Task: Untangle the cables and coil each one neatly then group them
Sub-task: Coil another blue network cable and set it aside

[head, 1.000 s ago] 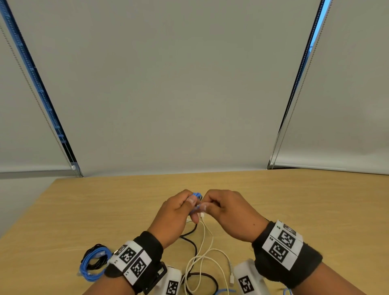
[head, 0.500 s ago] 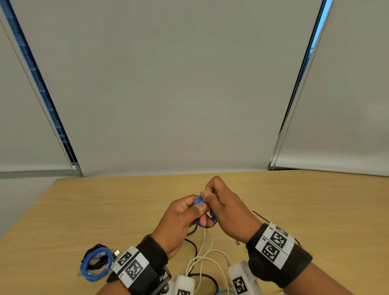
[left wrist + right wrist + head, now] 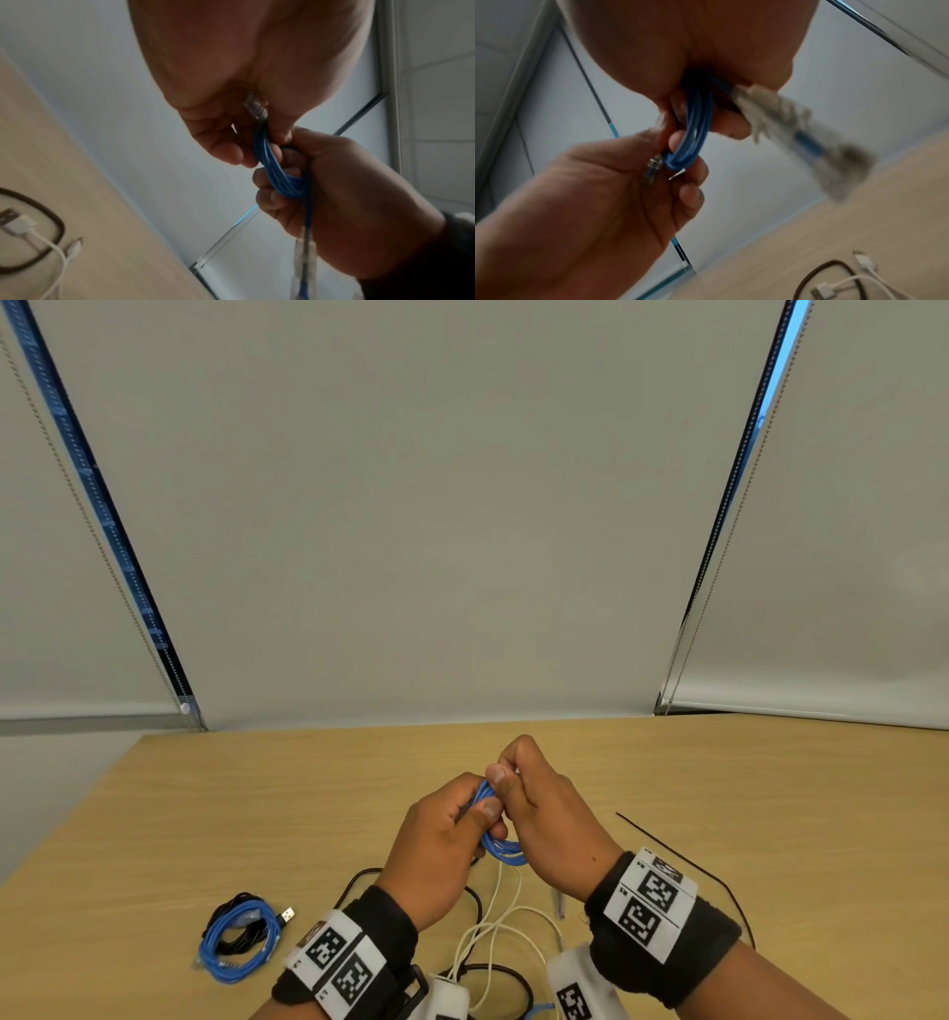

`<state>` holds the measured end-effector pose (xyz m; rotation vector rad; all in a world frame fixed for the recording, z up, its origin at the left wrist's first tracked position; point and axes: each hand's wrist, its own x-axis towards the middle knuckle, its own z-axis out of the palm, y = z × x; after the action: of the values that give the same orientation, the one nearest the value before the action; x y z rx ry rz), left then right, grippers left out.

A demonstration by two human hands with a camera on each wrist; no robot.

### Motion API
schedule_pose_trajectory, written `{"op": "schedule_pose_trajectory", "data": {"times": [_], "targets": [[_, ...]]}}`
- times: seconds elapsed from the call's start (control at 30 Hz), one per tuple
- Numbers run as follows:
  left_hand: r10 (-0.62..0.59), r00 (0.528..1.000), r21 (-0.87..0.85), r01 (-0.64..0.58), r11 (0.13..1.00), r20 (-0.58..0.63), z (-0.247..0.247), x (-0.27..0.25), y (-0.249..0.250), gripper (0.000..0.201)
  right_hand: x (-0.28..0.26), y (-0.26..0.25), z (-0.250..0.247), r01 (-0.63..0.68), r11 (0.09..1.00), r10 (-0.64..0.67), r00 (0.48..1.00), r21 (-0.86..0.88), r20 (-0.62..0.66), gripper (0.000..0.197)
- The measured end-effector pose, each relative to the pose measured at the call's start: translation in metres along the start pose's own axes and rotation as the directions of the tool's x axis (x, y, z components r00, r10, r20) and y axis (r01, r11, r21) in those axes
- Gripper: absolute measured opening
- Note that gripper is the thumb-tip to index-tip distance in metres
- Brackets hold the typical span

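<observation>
Pale window blinds (image 3: 411,505) hang behind your light wooden bench (image 3: 257,814). Your two hands meet above the middle of it, and both hold the small coil of thin blue cable (image 3: 500,847) up off the wood. Your left hand (image 3: 436,845) has its fingers (image 3: 226,150) curled round the loops, with the thumb pressed on top. Your right hand (image 3: 549,819) pinches the same loops between thumb and curled fingers (image 3: 690,176). One clear plug (image 3: 652,170) of the blue cable sticks out by your right palm.

Under your hands, a loose white cable (image 3: 493,922) and a loose black cable (image 3: 472,896) lie crossed on the bench. To your left lies a finished bundle of coiled blue and black cables (image 3: 239,937), well apart from your hands.
</observation>
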<state>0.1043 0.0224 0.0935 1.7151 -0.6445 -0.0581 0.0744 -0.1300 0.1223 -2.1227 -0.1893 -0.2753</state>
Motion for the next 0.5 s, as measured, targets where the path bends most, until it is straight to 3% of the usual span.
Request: {"op": "schedule_pose_trajectory", "data": {"times": [0.1, 0.2, 0.27, 0.33, 0.5], "targets": [[0.071, 0.997, 0.071, -0.068, 0.995, -0.037, -0.004, 0.001, -0.003, 0.023, 0.002, 0.001, -0.009, -0.140, 0.954, 0.111, 0.987, 0.264, 0.120, 0.019], [0.050, 0.996, -0.009, -0.051, 0.999, -0.069, -0.011, 0.001, -0.004, 0.022, 0.001, 0.004, -0.021, -0.297, 0.761, 0.173, 0.950, 0.576, 0.261, 0.012], [0.028, 0.996, -0.088, -0.035, 0.995, -0.081, -0.010, 0.001, -0.004, 0.020, 0.000, 0.007, -0.025, -0.326, 0.671, 0.192, 0.944, 0.666, 0.268, 0.007], [0.023, 0.996, -0.161, -0.037, 0.986, -0.089, -0.008, 0.001, -0.002, 0.020, 0.000, 0.009, -0.023, -0.319, 0.675, 0.212, 0.947, 0.665, 0.239, 0.004], [-0.041, 0.997, -0.315, 0.020, 0.949, -0.061, -0.004, 0.003, 0.002, 0.024, -0.004, 0.017, -0.008, -0.307, 0.797, 0.255, 0.952, 0.520, 0.172, 0.010]]}}
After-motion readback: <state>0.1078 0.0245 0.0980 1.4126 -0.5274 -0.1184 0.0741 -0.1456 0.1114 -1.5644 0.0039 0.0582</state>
